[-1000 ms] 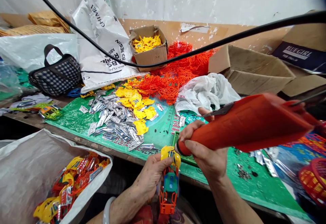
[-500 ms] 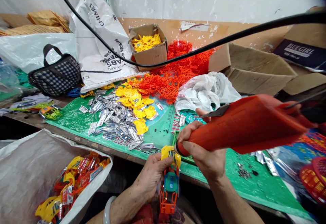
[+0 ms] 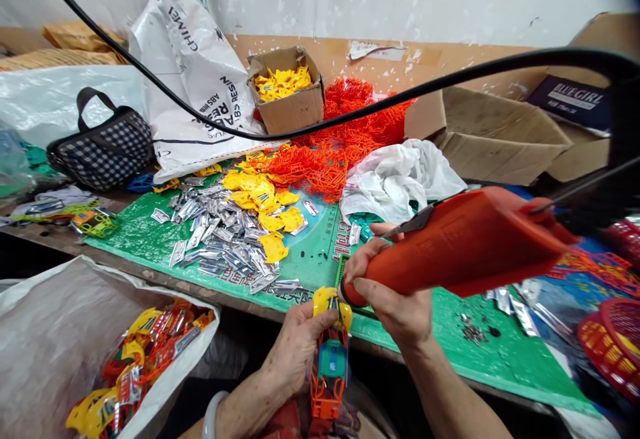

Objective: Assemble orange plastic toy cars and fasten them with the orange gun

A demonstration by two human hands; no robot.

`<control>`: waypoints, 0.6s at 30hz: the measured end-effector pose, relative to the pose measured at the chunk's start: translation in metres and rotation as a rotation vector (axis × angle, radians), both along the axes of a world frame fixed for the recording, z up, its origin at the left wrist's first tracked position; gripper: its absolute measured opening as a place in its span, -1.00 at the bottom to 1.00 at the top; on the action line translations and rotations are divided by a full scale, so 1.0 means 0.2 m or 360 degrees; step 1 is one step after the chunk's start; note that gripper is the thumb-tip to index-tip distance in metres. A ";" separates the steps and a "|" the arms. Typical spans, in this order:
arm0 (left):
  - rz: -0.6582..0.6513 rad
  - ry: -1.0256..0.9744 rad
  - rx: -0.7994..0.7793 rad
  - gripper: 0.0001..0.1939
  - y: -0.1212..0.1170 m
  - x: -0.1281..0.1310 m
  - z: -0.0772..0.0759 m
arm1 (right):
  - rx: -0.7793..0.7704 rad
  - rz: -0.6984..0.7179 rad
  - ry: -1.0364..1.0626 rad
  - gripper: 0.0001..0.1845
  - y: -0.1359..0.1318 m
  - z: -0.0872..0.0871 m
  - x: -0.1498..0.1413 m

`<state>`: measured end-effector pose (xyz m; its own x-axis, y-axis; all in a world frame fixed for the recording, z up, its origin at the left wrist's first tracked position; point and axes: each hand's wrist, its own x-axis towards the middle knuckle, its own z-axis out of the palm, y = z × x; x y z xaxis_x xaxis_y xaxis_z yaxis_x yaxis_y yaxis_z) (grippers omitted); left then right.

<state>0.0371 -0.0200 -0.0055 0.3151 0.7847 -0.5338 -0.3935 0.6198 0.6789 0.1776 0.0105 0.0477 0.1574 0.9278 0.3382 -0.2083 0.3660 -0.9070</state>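
My left hand (image 3: pixel 294 352) is closed round a small toy car (image 3: pixel 329 352) with a yellow top, a teal middle and an orange frame, held below the table's front edge. My right hand (image 3: pixel 395 292) grips a large orange electric screwdriver (image 3: pixel 465 242), its tip pressed against the toy's yellow top. A black cable (image 3: pixel 320 126) runs from the tool's rear across the view.
On the green mat (image 3: pixel 150 232) lie silver parts (image 3: pixel 225 239), yellow shells (image 3: pixel 265 202) and orange frames (image 3: pixel 340 146). A cardboard box of yellow shells (image 3: pixel 285 89) stands behind. A white sack with finished toys (image 3: pixel 135 366) sits lower left. A checked bag (image 3: pixel 103 146), white cloth (image 3: pixel 400 179) and a red basket (image 3: pixel 613 346) surround the work.
Both hands, the toy and the screwdriver keep their hold and relative position. The view has shifted slightly, so everything sits a little further left.
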 end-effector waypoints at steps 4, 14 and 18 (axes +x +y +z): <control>-0.0009 0.0029 0.0044 -0.63 -0.01 0.00 -0.01 | -0.0030 0.0004 0.0014 -0.79 -0.01 0.02 -0.01; -0.0115 0.0079 0.0019 -0.64 0.06 -0.04 0.06 | 0.0146 -0.0443 0.0081 -0.86 0.14 0.08 0.10; -0.0192 0.0078 0.0015 -0.65 0.06 -0.05 0.05 | 0.0024 -0.0550 -0.0008 -0.89 0.25 -0.02 0.14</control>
